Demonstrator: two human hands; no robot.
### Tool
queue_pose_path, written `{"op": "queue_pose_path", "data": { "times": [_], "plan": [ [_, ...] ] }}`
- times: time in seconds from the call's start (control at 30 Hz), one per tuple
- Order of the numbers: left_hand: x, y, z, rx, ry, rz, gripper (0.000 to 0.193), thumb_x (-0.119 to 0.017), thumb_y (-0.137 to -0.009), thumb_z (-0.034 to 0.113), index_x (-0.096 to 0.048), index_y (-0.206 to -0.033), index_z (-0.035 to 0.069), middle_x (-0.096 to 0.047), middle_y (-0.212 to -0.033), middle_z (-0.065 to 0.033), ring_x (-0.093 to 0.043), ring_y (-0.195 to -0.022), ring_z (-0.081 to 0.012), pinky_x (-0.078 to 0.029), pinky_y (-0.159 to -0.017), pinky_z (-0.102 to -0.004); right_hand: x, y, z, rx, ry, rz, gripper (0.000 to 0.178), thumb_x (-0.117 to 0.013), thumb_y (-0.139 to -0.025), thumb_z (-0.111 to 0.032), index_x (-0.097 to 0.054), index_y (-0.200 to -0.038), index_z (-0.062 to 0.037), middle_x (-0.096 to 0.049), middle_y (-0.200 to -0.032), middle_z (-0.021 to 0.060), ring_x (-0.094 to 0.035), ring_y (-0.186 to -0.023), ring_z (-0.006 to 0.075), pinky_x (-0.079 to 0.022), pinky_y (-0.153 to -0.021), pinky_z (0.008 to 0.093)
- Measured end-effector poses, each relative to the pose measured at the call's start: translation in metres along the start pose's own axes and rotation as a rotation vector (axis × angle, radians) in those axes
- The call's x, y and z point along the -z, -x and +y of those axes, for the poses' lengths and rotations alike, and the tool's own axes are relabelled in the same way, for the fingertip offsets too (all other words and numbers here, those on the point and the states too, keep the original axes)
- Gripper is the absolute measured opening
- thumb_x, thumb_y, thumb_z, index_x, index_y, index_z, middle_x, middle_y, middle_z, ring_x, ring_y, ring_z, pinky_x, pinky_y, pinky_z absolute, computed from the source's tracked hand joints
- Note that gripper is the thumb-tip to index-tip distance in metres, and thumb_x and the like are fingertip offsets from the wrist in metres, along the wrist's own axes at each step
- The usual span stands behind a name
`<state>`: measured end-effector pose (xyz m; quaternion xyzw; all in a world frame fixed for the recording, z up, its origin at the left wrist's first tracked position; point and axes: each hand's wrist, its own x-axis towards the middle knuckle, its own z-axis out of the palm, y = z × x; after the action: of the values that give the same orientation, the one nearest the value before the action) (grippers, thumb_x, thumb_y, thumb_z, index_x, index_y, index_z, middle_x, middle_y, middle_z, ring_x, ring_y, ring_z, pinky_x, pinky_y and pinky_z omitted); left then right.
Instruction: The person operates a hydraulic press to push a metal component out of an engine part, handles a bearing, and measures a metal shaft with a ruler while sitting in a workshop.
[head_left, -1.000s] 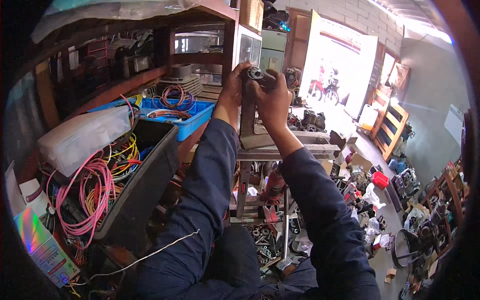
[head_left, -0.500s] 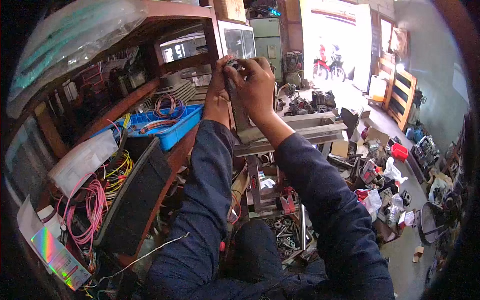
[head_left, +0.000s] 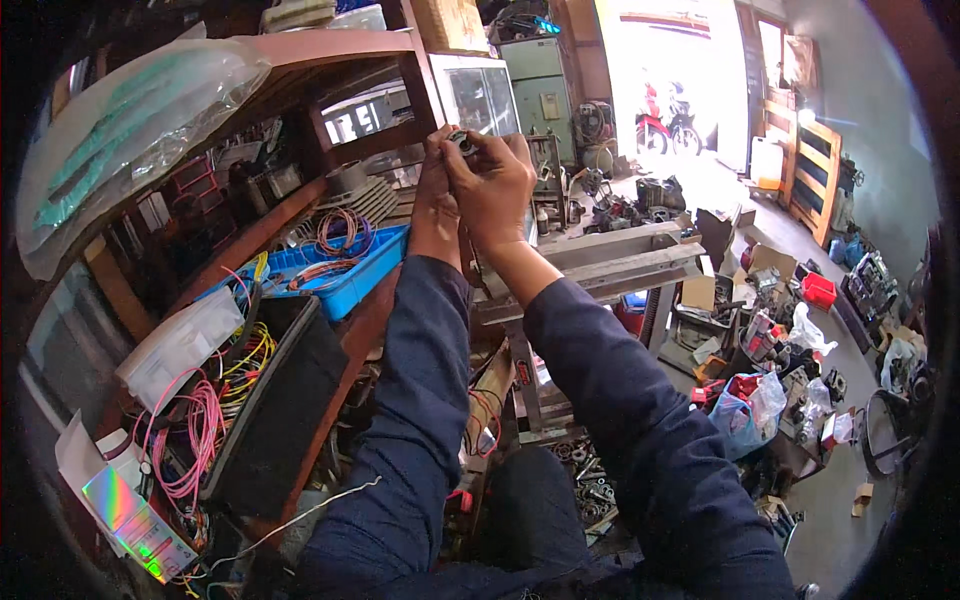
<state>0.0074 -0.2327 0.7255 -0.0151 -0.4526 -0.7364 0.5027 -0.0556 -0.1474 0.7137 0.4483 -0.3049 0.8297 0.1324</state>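
Since a second ago the left hand (head_left: pixel 436 190) and right hand (head_left: pixel 500 190) have shifted leftward in view with the small round metal part (head_left: pixel 462 142), and the right fingers now cover more of it. Both hands hold it in a close pinch, so the part sits between their fingertips, its end partly showing. Left of the hands and nearer the body lies a blue tray (head_left: pixel 366 278) of coiled wire; to their right stretches a metal frame (head_left: pixel 622 272).
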Motion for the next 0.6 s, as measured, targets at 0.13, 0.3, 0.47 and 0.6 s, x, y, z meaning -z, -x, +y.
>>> {"op": "queue_pose_path", "data": {
  "times": [0.13, 0.3, 0.47, 0.6],
  "plan": [
    [-0.003, -0.006, 0.001, 0.002, -0.007, -0.009, 0.032, -0.072, -0.086, 0.039, -0.062, -0.1, 0.012, -0.067, -0.088, -0.0081, -0.069, -0.076, -0.0232, -0.059, -0.07, -0.039, 0.003, -0.003, 0.003, 0.093, -0.002, -0.006, 0.027, -0.086, -0.076, -0.018, -0.075, -0.096, -0.0027, -0.061, -0.081, 0.0099, -0.066, -0.067, 0.0211, -0.052, -0.062, 0.0325],
    [0.007, -0.013, 0.006, -0.077, -0.066, 0.008, 0.03, -0.071, -0.086, 0.038, -0.063, -0.097, 0.012, -0.067, -0.086, -0.0074, -0.068, -0.074, -0.0226, -0.059, -0.068, -0.0375, 0.003, -0.003, 0.003, 0.087, -0.019, -0.06, 0.027, -0.083, -0.077, -0.019, -0.075, -0.098, -0.0035, -0.061, -0.086, 0.0134, -0.067, -0.07, 0.0269, -0.054, -0.063, 0.0363],
    [0.012, -0.023, 0.004, -0.072, -0.05, -0.045, 0.028, -0.071, -0.087, 0.037, -0.064, -0.093, 0.011, -0.068, -0.085, -0.0077, -0.068, -0.073, -0.022, -0.059, -0.068, -0.0359, 0.008, -0.007, -0.002, 0.083, -0.037, -0.075, 0.028, -0.085, -0.076, -0.017, -0.075, -0.097, -0.0014, -0.062, -0.083, 0.0113, -0.068, -0.071, 0.0226, -0.053, -0.064, 0.0338],
    [0.016, -0.031, 0.0, -0.058, -0.015, -0.102, 0.027, -0.071, -0.087, 0.036, -0.064, -0.091, 0.01, -0.068, -0.085, -0.0079, -0.067, -0.072, -0.0215, -0.059, -0.068, -0.0346, 0.018, -0.013, -0.001, 0.067, 0.006, -0.147, 0.036, -0.086, -0.076, -0.018, -0.073, -0.104, -0.0008, -0.063, -0.086, 0.0126, -0.068, -0.076, 0.0243, -0.054, -0.069, 0.034]
  ]
}}
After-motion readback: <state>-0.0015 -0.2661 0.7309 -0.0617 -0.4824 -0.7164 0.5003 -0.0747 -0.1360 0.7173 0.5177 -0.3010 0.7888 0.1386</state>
